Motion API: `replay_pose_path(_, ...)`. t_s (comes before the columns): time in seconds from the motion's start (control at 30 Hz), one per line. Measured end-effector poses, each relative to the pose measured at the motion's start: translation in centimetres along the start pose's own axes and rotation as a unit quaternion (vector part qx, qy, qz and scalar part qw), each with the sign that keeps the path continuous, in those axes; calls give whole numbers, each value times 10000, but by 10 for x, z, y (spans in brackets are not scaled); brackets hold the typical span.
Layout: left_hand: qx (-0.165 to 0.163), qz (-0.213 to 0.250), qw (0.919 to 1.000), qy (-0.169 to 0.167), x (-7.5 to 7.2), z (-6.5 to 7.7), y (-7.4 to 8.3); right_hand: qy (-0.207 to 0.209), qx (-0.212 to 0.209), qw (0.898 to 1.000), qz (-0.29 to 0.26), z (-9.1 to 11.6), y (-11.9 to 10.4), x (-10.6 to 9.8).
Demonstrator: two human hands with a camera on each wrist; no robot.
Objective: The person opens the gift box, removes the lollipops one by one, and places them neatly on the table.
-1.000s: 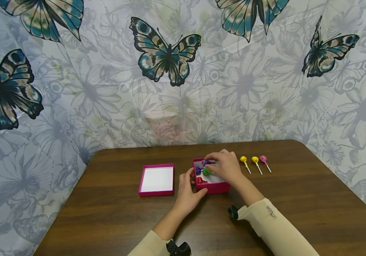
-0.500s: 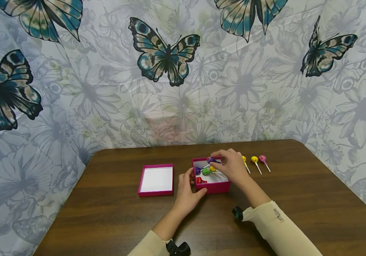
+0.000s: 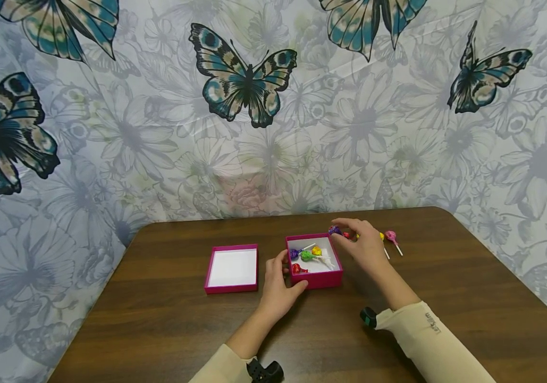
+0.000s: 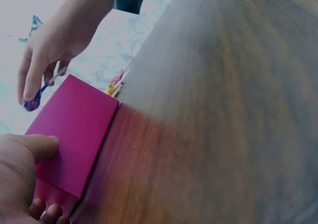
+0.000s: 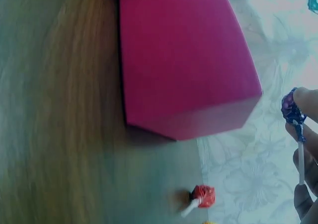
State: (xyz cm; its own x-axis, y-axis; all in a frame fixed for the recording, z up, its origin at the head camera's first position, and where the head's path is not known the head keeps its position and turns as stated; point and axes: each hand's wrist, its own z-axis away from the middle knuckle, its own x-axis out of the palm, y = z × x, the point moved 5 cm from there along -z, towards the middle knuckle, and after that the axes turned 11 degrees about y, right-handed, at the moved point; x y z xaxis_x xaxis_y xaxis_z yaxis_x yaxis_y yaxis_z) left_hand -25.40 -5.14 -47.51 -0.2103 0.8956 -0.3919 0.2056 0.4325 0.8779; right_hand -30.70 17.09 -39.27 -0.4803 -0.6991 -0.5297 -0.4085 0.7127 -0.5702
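My right hand [image 3: 365, 247] pinches a purple-wrapped lollipop [image 5: 292, 107] by its candy head, just past the right back corner of a magenta box [image 3: 318, 281]. In the right wrist view its white stick runs along under the fingers. At the box's left front corner, my left hand [image 3: 277, 287] holds on, thumb on the front wall [image 4: 82, 134] and fingers along the left side. Inside the box lie a purple lollipop [image 3: 294, 254], a yellow one [image 3: 317, 250], a green one [image 3: 306, 256] and a red one [image 3: 297, 268].
The magenta lid [image 3: 232, 290] lies left of the box, white inside up. Right of the box are a pink lollipop [image 3: 390, 235], a yellow lollipop [image 3: 381, 236] partly behind the right hand, and a red lollipop [image 5: 203, 196]. A butterfly-print cloth [image 3: 249, 159] hangs behind the brown table [image 3: 158, 319].
My right hand has lifted the purple lollipop out of the box and carried it right, beyond the back rim. My left hand stays at the box corner.
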Motion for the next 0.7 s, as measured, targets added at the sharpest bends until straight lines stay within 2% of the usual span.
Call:
replay_pose_path(0.27,-1,8,10000,-13,-1,1,1,280,-200,9993,133,-1,15,-15)
replay_pose_path(0.7,8,38,10000,7,-1,1,1,675,74,9961,568,0,51,-39)
